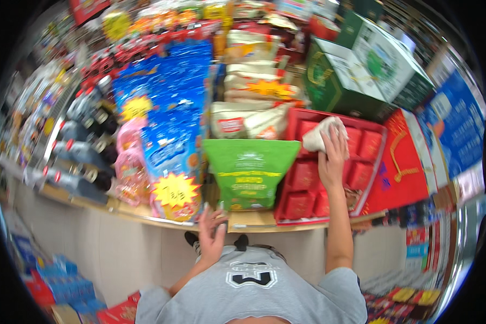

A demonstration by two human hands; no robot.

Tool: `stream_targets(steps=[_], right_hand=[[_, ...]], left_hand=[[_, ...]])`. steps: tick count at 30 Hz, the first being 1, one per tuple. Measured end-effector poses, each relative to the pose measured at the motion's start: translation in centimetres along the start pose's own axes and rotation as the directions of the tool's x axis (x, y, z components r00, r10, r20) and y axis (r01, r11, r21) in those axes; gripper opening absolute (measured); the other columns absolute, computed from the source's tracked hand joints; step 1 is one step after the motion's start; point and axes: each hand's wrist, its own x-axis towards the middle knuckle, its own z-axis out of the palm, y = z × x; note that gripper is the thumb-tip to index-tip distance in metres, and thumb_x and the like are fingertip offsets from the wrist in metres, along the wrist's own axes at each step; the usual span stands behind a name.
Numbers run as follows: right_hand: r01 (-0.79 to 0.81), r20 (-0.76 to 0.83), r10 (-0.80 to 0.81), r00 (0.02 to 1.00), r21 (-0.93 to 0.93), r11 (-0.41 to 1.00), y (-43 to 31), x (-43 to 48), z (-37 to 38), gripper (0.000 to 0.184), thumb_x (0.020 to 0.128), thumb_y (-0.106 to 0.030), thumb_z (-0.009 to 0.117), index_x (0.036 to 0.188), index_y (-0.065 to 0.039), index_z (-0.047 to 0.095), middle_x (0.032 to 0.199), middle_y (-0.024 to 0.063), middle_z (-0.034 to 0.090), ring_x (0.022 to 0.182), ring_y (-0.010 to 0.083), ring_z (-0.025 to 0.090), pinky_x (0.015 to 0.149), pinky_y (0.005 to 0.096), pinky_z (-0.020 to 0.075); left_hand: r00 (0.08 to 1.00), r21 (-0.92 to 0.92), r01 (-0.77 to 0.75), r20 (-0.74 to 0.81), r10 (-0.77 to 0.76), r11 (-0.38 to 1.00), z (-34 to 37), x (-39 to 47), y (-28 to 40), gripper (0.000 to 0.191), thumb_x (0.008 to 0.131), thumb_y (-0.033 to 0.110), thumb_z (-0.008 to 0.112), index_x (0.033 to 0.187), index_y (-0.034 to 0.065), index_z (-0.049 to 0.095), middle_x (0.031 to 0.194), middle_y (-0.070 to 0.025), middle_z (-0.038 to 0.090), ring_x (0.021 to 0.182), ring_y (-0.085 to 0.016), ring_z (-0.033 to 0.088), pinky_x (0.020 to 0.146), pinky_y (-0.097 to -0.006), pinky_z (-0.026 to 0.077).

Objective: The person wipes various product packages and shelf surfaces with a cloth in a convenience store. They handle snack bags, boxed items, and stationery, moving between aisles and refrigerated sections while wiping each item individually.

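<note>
My right hand [334, 153] is laid over a crumpled off-white cloth [315, 137], fingers pointing away from me. The cloth rests on the upper middle of an open red gift box [383, 141] that holds several small red packets [299, 205]. Low at the shelf's front edge is my left hand [211, 235], fingers spread and nothing in it. Closest to it are a standing green snack pouch [251, 174] and a blue snack bag [174, 148] with a yellow starburst price tag [176, 192]. Whether the left fingertips touch the edge cannot be told.
Beige snack bags [247, 120] stand behind the green pouch. Green-and-white boxes [344, 81] rise behind the gift box, and a red gift bag [401, 170] leans at its right. Dark bottles [81, 158] and pink packs [131, 174] line the left. Stacked blue packages [69, 285] stand lower left.
</note>
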Motion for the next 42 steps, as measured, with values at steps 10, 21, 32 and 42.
stream_targets(steps=[10, 21, 32, 42], right_hand=[[-0.283, 0.164, 0.276, 0.947, 0.024, 0.959, -2.2, -14.1, -2.1, 0.044, 0.07, 0.007, 0.047, 0.111, -0.002, 0.062, 0.135, 0.0189, 0.049, 0.129, 0.039, 0.041, 0.109, 0.0467, 0.0294], [-0.428, -0.261, 0.425, 0.867, 0.049, 0.903, 1.8, -8.8, -7.9, 0.024, 0.086, -0.008, 0.05, 0.107, 0.001, 0.057, 0.107, 0.0206, 0.058, 0.094, 0.0371, 0.057, 0.083, 0.0454, 0.0459], [-0.342, 0.068, 0.367, 0.928, -0.24, 0.909, 12.9, 6.1, -7.8, 0.022, 0.087, -0.021, 0.048, 0.091, 0.0, 0.054, 0.082, 0.0265, 0.06, 0.082, 0.0464, 0.058, 0.072, 0.0546, 0.0441], [-0.004, 0.219, 0.011, 0.976, -0.032, 0.999, -0.8, 7.9, -0.7, 0.017, 0.085, -0.016, 0.051, 0.086, 0.0, 0.049, 0.077, 0.0228, 0.057, 0.076, 0.0425, 0.056, 0.069, 0.0537, 0.0437]], left_hand=[[0.985, 0.002, -0.046, 0.164, 0.045, 0.999, -0.2, 1.2, 0.3, 0.064, 0.091, -0.001, 0.051, 0.147, 0.0026, 0.018, 0.129, -0.0182, 0.049, 0.113, -0.025, 0.057, 0.099, -0.037, 0.041], [0.972, -0.018, 0.038, 0.234, -0.033, 0.999, -0.6, 0.9, 0.4, 0.062, 0.092, 0.002, 0.051, 0.146, 0.0021, 0.02, 0.13, -0.0193, 0.048, 0.113, -0.025, 0.056, 0.096, -0.0347, 0.042], [0.992, -0.036, 0.033, 0.125, -0.029, 0.999, -0.3, -0.5, -0.1, 0.061, 0.091, 0.001, 0.052, 0.145, 0.0001, 0.022, 0.127, -0.0197, 0.051, 0.109, -0.023, 0.059, 0.096, -0.0354, 0.044], [0.996, -0.018, 0.021, 0.091, -0.019, 1.0, -0.1, -0.7, -0.7, 0.061, 0.091, 0.0, 0.052, 0.145, 0.001, 0.023, 0.126, -0.02, 0.051, 0.11, -0.024, 0.059, 0.095, -0.0361, 0.044]])
